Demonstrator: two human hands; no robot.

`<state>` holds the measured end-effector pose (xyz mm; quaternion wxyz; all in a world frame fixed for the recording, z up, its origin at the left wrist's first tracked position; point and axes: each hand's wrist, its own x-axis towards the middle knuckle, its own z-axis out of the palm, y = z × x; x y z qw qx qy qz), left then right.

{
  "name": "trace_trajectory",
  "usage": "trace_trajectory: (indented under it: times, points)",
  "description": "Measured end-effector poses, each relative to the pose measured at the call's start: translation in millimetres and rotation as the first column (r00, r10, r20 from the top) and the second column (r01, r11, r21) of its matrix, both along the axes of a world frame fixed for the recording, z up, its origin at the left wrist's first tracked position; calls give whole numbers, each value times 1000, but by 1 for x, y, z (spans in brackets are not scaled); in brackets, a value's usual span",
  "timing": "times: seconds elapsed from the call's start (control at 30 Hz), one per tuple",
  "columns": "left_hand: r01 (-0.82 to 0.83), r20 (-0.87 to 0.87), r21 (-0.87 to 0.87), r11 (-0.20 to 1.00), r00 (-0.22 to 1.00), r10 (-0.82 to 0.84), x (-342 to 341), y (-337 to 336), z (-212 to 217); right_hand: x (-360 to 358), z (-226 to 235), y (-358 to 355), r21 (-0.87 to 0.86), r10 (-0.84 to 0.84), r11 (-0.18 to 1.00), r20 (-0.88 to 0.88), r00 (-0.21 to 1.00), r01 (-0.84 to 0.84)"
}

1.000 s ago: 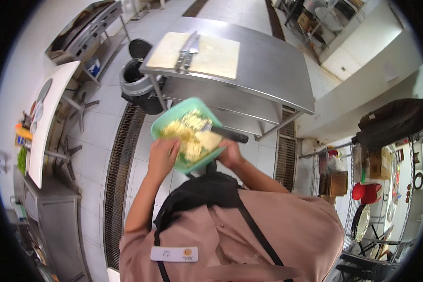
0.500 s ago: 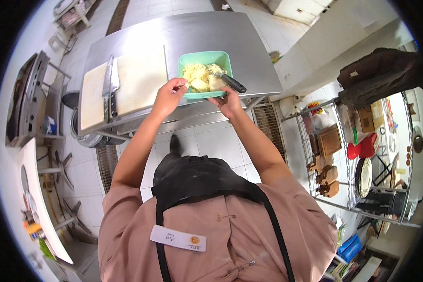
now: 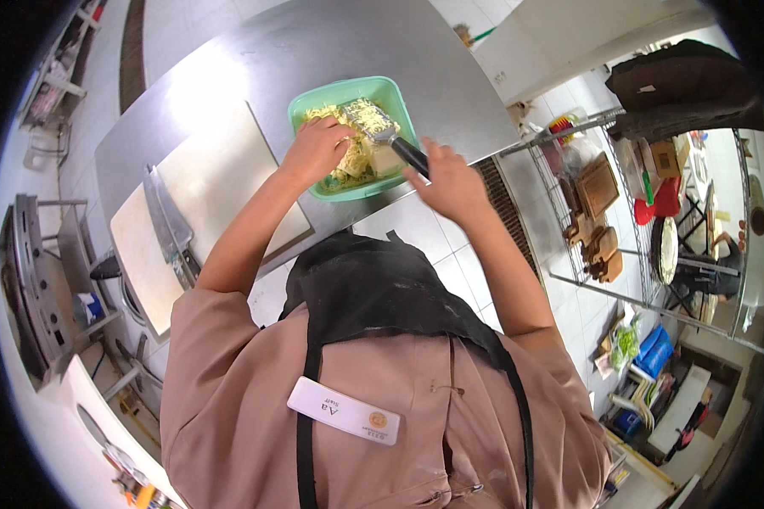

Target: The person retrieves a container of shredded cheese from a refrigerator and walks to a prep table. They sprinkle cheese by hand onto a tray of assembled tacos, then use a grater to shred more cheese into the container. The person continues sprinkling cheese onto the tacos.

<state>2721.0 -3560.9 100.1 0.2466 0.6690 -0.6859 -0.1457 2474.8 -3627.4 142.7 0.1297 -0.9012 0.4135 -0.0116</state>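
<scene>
A mint-green plastic tub (image 3: 403, 106) holds pale yellow grated cheese (image 3: 354, 170) and a smooth pale block (image 3: 386, 159) that looks like cheese. A hand grater (image 3: 382, 131) with a flat metal head and black handle leans in the tub, shreds lying on its head. My right hand (image 3: 452, 185) is closed around the end of that handle, at the tub's right side. Inside the tub, my left hand (image 3: 318, 151) reaches over the grated cheese with bent fingers beside the grater head. What lies under its fingertips is hidden.
The tub stands near the front edge of a steel table (image 3: 314, 42). Left of it lies a white cutting board (image 3: 221, 178) with knives (image 3: 168, 216) on it. A wire rack (image 3: 628, 280) with wooden boards (image 3: 598, 187) stands at the right.
My left hand has moved from the tub's near rim into the tub. My right hand has left the rim and taken the grater's handle. The grater head now lies higher on the cheese.
</scene>
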Motion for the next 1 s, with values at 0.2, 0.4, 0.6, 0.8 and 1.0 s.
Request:
trace_trajectory:
  times: [0.2, 0.4, 0.6, 0.8, 1.0]
  points:
    - [227, 106, 224, 948, 961, -255, 16, -24, 0, 36, 6, -10, 314, -103, 944, -13, 995, 102]
    - [426, 201, -19, 905, 888, -414, 13, -35, 4, 11, 17, -13, 970, -679, 242, 146, 719, 32]
    - [560, 170, 170, 811, 794, -584, 4, -80, 2, 1, 16, -7, 989, -824, 42, 114, 555, -141]
    - [678, 264, 172, 715, 667, -696, 6, -82, 9, -8, 17, 2, 971, -875, -21, 98, 474, -239]
    - [650, 404, 216, 729, 620, -673, -4, -80, 1, -17, 19, 0, 936, -869, -44, 137, 476, -350]
